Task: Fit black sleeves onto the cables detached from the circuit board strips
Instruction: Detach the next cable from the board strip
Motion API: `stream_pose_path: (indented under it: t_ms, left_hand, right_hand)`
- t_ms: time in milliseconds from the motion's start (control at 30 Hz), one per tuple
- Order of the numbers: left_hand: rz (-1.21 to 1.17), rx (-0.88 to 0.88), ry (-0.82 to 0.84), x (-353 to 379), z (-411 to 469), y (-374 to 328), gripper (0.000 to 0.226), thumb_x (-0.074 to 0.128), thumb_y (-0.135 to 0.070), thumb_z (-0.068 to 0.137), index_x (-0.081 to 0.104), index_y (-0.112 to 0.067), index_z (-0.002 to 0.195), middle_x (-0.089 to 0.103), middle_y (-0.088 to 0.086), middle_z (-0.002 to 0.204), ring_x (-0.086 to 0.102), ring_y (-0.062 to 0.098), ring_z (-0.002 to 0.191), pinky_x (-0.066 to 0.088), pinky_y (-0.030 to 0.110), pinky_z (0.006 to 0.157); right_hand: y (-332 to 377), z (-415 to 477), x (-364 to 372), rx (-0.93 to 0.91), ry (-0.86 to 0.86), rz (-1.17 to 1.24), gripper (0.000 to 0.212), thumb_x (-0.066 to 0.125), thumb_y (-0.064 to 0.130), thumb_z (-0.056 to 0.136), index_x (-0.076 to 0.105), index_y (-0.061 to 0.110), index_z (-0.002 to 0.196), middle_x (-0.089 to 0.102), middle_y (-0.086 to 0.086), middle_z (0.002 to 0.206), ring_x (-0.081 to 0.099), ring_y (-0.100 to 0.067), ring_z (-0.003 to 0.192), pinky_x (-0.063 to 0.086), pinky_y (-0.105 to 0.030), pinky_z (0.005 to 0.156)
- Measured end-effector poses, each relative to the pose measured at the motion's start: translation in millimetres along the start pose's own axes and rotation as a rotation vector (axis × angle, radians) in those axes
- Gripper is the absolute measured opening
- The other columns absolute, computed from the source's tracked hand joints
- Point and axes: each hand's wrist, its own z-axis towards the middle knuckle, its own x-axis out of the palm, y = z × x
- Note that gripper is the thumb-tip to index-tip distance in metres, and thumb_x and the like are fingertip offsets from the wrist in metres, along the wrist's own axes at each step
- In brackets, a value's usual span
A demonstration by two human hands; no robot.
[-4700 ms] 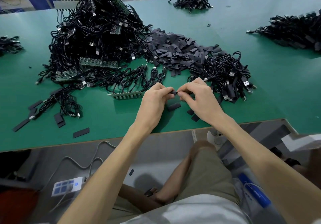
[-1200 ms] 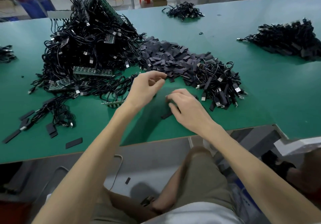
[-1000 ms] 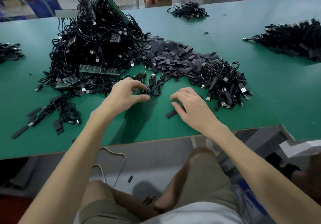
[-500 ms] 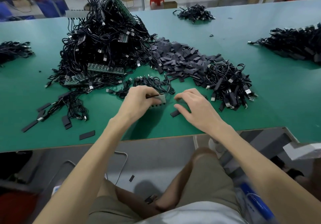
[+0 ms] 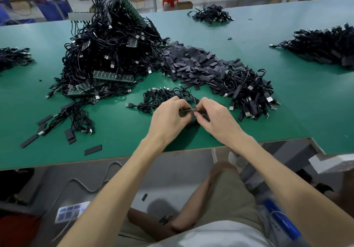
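Centrally, near the front edge of the table, your left hand gripped a circuit board strip with curled fingers, while your right hand pinched at its right end; the exact part pinched could not be told. The strip's cables trailed just behind your hands. The black sleeves lay heaped further back, between the large cable pile and a smaller cable heap.

The left hand and right hand hide most of the circuit board strip
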Motion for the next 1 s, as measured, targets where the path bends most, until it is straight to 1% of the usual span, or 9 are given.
stream_pose_path:
  t_ms: [100,267,433,500,567,667,733,833,1000]
  left_hand:
    - [-0.005,0.007,-0.02,0.8,-1.7,-0.4,0.009,0.071,-0.028,0.088,0.073,-0.02,0.09,0.062,-0.009,0.088,0.06,0.015,0.08,0.047,0.032,0.067]
    - [-0.001,0.005,-0.048,3.0,-6.2,-2.3,0.008,0.072,-0.029,0.089,0.074,-0.022,0.093,0.062,-0.008,0.089,0.06,0.016,0.081,0.048,0.033,0.068]
    - [0.005,0.03,-0.055,2.5,-7.4,-2.4,0.01,0.072,-0.026,0.09,0.077,-0.021,0.096,0.062,-0.007,0.088,0.06,0.017,0.08,0.048,0.034,0.069]
    - [-0.007,0.058,-0.034,-0.9,-6.3,0.7,0.01,0.073,-0.025,0.091,0.078,-0.021,0.098,0.063,-0.007,0.088,0.06,0.017,0.079,0.049,0.035,0.07]
    - [-0.017,0.086,-0.009,-3.9,-4.8,4.6,0.011,0.072,-0.024,0.092,0.078,-0.019,0.1,0.063,-0.007,0.09,0.06,0.017,0.08,0.051,0.037,0.072]
    - [-0.032,0.09,-0.013,-5.3,-3.6,5.8,0.013,0.069,-0.025,0.094,0.076,-0.018,0.102,0.064,-0.005,0.093,0.062,0.017,0.083,0.053,0.039,0.077]
    - [-0.039,0.082,-0.036,-3.2,-3.4,3.1,0.014,0.068,-0.025,0.094,0.075,-0.017,0.103,0.064,-0.005,0.093,0.062,0.016,0.083,0.053,0.039,0.077]
    - [-0.026,0.057,-0.067,0.7,-3.3,-0.7,0.013,0.067,-0.026,0.094,0.074,-0.018,0.101,0.063,-0.005,0.091,0.061,0.016,0.081,0.052,0.038,0.073]
    - [-0.02,0.033,-0.087,4.3,-5.8,-2.6,0.012,0.068,-0.027,0.093,0.075,-0.021,0.101,0.063,-0.007,0.09,0.061,0.016,0.08,0.051,0.036,0.068]
  right_hand:
    - [-2.2,0.3,-0.5,0.014,0.011,0.048,0.012,0.064,0.012,0.097,0.053,0.01,0.095,0.051,0.006,0.086,0.044,-0.011,0.076,0.034,-0.024,0.071]
    - [-4.5,0.8,1.0,0.017,0.048,0.068,0.017,0.062,0.011,0.099,0.046,0.015,0.091,0.051,0.004,0.085,0.045,-0.014,0.076,0.035,-0.025,0.069]
    - [-6.6,1.2,1.7,0.029,0.057,0.095,0.017,0.06,0.01,0.099,0.046,0.015,0.091,0.047,0.01,0.081,0.041,-0.011,0.074,0.03,-0.022,0.068]
    - [-5.8,1.6,2.8,0.01,0.065,0.073,0.011,0.059,0.013,0.101,0.049,0.012,0.095,0.051,0.005,0.085,0.045,-0.015,0.077,0.034,-0.025,0.069]
    - [-4.7,1.8,4.5,-0.019,0.063,0.019,0.007,0.057,0.015,0.103,0.054,0.01,0.104,0.058,-0.001,0.093,0.052,-0.021,0.083,0.041,-0.033,0.073]
    - [-1.9,1.4,6.3,-0.027,0.037,-0.06,0.016,0.054,0.019,0.105,0.057,0.007,0.116,0.065,-0.011,0.099,0.06,-0.033,0.09,0.049,-0.046,0.077]
    - [-0.9,0.4,5.8,-0.028,0.022,-0.083,0.018,0.054,0.019,0.105,0.058,0.007,0.118,0.066,-0.012,0.099,0.062,-0.034,0.09,0.051,-0.05,0.077]
    - [-1.5,0.1,3.3,-0.028,-0.002,-0.073,0.014,0.057,0.017,0.103,0.059,0.006,0.111,0.067,-0.011,0.097,0.06,-0.032,0.088,0.049,-0.046,0.079]
    - [-3.2,0.1,0.3,0.003,0.017,0.014,0.01,0.059,0.016,0.103,0.058,0.006,0.103,0.064,-0.007,0.093,0.053,-0.024,0.083,0.042,-0.036,0.075]
